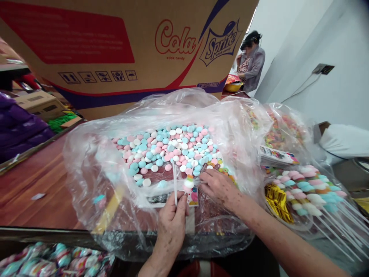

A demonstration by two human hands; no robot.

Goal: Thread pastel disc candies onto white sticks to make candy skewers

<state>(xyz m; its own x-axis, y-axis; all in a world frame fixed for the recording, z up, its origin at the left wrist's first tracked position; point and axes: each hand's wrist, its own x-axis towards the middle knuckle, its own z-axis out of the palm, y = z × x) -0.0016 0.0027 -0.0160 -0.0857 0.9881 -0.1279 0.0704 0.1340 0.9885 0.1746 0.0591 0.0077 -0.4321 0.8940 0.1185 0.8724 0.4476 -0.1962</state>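
Observation:
In my left hand [172,217], closed at the front of the clear plastic sheet, is a white stick [175,182] standing upright. Just above the thumb of that hand is a short stack of marshmallow and gummy candies [188,183], pink, white, green and orange, apparently on another stick. My right hand [220,188] is to the right of the stack, its fingers bent together beside colourful ring gummies [220,168]; whatever its fingertips hold is hidden. Beyond both hands spreads a heap of pink, blue and white button-shaped candies [161,146] on the plastic.
A large cardboard box [144,77] stands behind the heap. At right lie finished candy skewers [308,188], gold twist ties [278,202], printed cards [276,155] and bagged gummies [285,129]. Wrapped candies [57,261] fill a container below the table edge. Another person [251,63] stands farther back.

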